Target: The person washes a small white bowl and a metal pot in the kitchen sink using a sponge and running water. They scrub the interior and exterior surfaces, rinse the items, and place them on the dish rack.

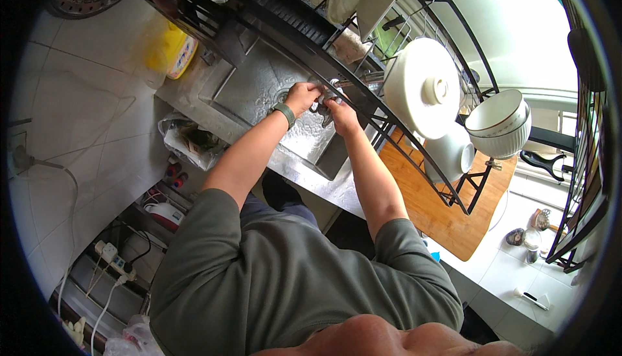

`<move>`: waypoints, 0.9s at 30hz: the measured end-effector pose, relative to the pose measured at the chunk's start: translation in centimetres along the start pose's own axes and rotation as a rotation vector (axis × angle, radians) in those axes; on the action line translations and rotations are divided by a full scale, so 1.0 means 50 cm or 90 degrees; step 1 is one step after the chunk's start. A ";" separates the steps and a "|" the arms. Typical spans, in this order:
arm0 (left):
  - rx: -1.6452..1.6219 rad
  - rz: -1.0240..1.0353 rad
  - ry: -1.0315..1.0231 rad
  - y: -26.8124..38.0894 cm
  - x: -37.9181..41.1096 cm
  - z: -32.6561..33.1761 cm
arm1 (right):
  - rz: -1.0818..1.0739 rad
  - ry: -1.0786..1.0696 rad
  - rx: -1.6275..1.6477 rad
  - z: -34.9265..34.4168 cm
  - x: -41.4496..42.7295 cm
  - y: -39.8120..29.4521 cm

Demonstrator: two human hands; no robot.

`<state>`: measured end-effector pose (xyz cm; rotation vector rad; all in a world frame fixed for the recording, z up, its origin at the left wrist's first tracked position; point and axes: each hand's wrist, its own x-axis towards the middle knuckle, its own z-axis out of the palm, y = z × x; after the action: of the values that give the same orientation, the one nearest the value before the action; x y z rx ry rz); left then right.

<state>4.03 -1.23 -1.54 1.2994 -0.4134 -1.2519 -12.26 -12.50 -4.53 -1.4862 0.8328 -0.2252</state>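
Note:
Over the stainless steel sink (252,76), my left hand (302,98) and my right hand (342,117) are close together. Between them they pinch a small, wet, greyish cloth-like thing (322,109); its exact kind is hard to make out. A metal faucet (362,80) reaches toward my fingers from the right, partly hidden by the rack. Water ripples across the basin floor beneath my hands, around the drain (282,96). A watch with a green band (285,114) is on my left wrist.
A black dish rack (350,76) crosses above the sink, bearing a white lidded pot (423,89) and bowls (498,123). A wooden cutting board (437,210) lies at right. A yellow bottle (180,54) stands at left, above a bagged bin (189,140). Power strip (114,259) lower left.

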 end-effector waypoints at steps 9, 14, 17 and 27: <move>0.381 0.152 0.177 -0.005 -0.020 0.003 | -0.006 0.089 0.311 0.087 -0.040 -0.052; 0.461 0.172 0.168 -0.045 -0.008 0.005 | 0.020 0.140 0.220 0.131 -0.025 -0.043; 0.452 0.227 0.137 -0.035 -0.017 0.001 | 0.028 0.037 0.360 0.119 -0.014 -0.046; 0.370 0.259 0.121 -0.009 -0.055 -0.024 | 0.216 0.056 0.504 0.145 -0.002 -0.139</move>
<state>3.85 1.77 -1.21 1.6960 -0.8986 -0.6741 -5.46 -7.65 1.02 -0.5898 0.9079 -0.3197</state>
